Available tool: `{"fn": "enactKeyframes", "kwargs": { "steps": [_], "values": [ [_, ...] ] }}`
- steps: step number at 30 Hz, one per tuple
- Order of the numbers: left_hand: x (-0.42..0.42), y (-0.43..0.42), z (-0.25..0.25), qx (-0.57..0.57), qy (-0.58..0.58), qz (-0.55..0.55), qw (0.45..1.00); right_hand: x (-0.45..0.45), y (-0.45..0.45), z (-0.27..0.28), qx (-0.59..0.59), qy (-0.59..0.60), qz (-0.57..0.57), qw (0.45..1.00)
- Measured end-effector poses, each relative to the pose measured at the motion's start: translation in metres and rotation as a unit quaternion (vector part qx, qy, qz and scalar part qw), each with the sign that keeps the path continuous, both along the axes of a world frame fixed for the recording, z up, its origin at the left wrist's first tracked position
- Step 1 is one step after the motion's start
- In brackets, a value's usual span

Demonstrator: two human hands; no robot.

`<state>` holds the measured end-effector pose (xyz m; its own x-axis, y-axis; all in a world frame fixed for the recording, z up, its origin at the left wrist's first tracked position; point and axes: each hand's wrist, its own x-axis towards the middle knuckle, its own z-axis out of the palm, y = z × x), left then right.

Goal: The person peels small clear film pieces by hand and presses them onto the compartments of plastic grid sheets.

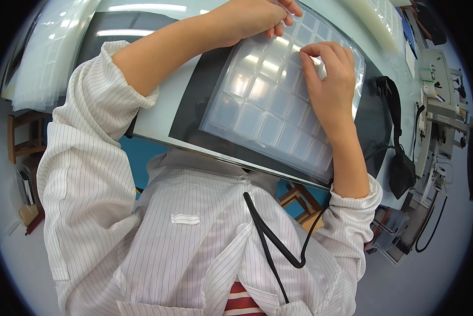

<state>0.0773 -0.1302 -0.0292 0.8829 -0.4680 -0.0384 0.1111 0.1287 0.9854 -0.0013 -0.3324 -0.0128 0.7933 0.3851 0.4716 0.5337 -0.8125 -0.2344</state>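
Note:
A stack of clear plastic blister trays [257, 113] with rows of rectangular pockets lies tilted on a dark mat. My left hand [255, 21] reaches over its far part from the left, fingers curled together. The top of that hand is cut off by the frame edge, so what is between its fingertips does not show clearly. Over the right half of the trays is my right hand [331, 79], thumb and forefinger brought together in a pinch just above the pockets. Anything clear in that pinch is too faint to name.
Beneath the trays is the dark mat [189, 113] on a glass-topped table [160, 118]. More clear trays are stacked at the left [49, 58] and far right [376, 21]. A black strap [391, 105] hangs at the right, near machine equipment [439, 89]. A wooden stool [26, 134] stands lower left.

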Motion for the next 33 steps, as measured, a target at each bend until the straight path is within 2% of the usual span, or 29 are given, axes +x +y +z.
{"fn": "enactKeyframes", "kwargs": {
  "steps": [4,10,12,13,15,16,18,19,20,22,23,24,26,28,30,33],
  "values": [
    [0.001,0.001,-0.002,-0.006,0.001,-0.011,1.0,0.002,0.001,-0.004,0.036,-0.035,-0.01,0.999],
    [-0.006,0.003,0.02,0.047,0.021,-0.024,0.998,0.009,-0.006,0.001,-0.014,-0.028,0.0,1.0],
    [-0.009,0.003,0.031,0.125,0.007,-0.075,0.989,0.005,-0.009,0.011,0.113,0.028,0.033,0.993],
    [-0.01,0.002,0.03,0.126,0.005,-0.079,0.989,0.005,-0.009,0.016,0.114,0.025,0.03,0.993],
    [-0.012,0.0,0.023,0.011,-0.001,-0.154,0.988,0.004,-0.007,0.022,0.289,0.157,0.034,0.944],
    [-0.01,0.0,0.019,0.016,-0.003,-0.161,0.987,0.006,-0.005,0.021,0.294,0.153,0.029,0.943],
    [-0.002,0.002,0.014,0.012,-0.007,-0.114,0.993,0.011,0.002,0.016,0.29,0.156,0.0,0.944],
    [0.001,0.004,0.016,0.037,-0.012,-0.06,0.997,0.009,0.007,0.015,0.241,0.153,-0.028,0.958],
    [0.005,0.006,0.015,0.044,-0.022,-0.067,0.997,0.009,0.008,0.008,0.249,0.142,-0.032,0.958],
    [0.016,0.009,0.009,0.004,0.02,0.039,0.999,0.011,0.013,-0.012,0.057,0.027,-0.019,0.998],
    [0.018,0.009,0.008,-0.002,0.042,0.068,0.997,0.01,0.018,-0.02,0.064,0.015,-0.027,0.997],
    [0.014,0.008,0.014,0.009,0.028,0.062,0.998,0.009,0.017,-0.022,0.076,0.002,-0.033,0.997],
    [0.005,0.009,0.023,0.03,-0.035,0.058,0.997,0.011,0.015,-0.025,0.018,-0.06,-0.02,0.998],
    [0.004,0.007,0.023,0.03,-0.03,0.043,0.998,0.012,0.012,-0.021,0.026,-0.071,-0.026,0.997],
    [0.001,0.007,0.023,0.034,-0.008,0.047,0.998,0.009,0.01,-0.016,0.027,-0.033,-0.016,0.999],
    [-0.005,0.019,0.022,0.037,0.005,0.043,0.998,0.009,0.021,-0.022,0.036,-0.071,-0.028,0.996]
  ]
}}
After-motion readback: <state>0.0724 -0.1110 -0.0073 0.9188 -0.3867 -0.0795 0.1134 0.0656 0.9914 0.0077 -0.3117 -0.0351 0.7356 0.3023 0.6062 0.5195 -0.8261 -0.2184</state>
